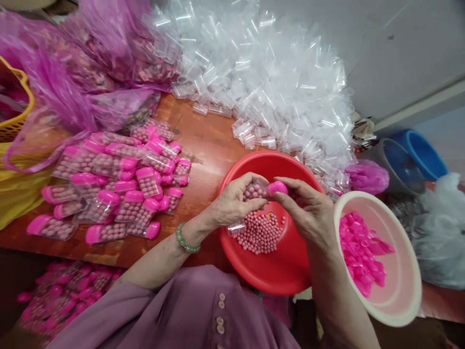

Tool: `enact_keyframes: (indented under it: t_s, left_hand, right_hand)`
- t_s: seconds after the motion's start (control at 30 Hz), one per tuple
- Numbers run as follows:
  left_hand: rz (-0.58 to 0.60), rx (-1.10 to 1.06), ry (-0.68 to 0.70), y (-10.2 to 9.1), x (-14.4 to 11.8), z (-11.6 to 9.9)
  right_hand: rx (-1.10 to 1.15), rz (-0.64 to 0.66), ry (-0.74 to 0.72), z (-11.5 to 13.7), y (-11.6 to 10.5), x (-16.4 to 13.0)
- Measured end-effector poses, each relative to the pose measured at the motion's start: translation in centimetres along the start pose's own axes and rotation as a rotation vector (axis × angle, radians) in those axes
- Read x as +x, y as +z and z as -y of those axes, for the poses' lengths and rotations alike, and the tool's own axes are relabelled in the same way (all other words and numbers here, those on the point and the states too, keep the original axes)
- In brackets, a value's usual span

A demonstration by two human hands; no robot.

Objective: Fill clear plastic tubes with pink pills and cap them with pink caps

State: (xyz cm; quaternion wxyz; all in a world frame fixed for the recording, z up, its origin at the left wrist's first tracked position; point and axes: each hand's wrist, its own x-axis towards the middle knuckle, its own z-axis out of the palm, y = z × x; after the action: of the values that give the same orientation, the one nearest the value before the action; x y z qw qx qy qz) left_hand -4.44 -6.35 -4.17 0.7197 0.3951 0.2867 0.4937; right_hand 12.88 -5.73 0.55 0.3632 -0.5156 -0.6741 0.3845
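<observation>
Over the red basin point(232, 261), my left hand point(236, 201) is closed around a clear plastic container point(254, 192) full of pink beads. My right hand point(305, 208) pinches a bright pink cap point(278, 188) at the container's open end; whether it is seated cannot be told. Loose pink beads point(259, 232) lie in the bottom of the basin below, with another clear container point(237, 228) partly hidden beneath my left hand. A white basin point(403, 310) with several pink caps point(363, 252) stands to the right of my right forearm.
Several capped bead containers point(123, 194) are piled on the wooden table point(203, 131) at left. A large heap of clear containers point(261, 72) fills the back. Purple bags point(109, 43) and a yellow basket point(25, 97) stand far left. More filled containers point(65, 295) lie below the table edge.
</observation>
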Motion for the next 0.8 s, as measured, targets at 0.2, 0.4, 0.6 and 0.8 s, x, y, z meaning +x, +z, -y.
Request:
enact_keyframes:
  t_s: [0.2, 0.4, 0.6, 0.8]
  left_hand:
    - [0.044, -0.117, -0.034, -0.4, 0.0, -0.1]
    - [0.138, -0.199, 0.009, -0.5, 0.3, 0.4]
    - [0.142, -0.190, 0.007, -0.6, 0.5, 0.9]
    - [0.150, -0.115, -0.032, -0.7, 0.3, 1.0]
  right_hand:
    - [0.243, -0.124, 0.077, 0.4, 1.3, 1.2]
    - [0.177, -0.077, 0.065, 1.3, 2.1, 1.3]
    - [0.046, -0.064, -0.068, 0.8, 1.5, 1.2]
    - [-0.113, 0.004, -0.244, 0.8, 0.7, 1.4]
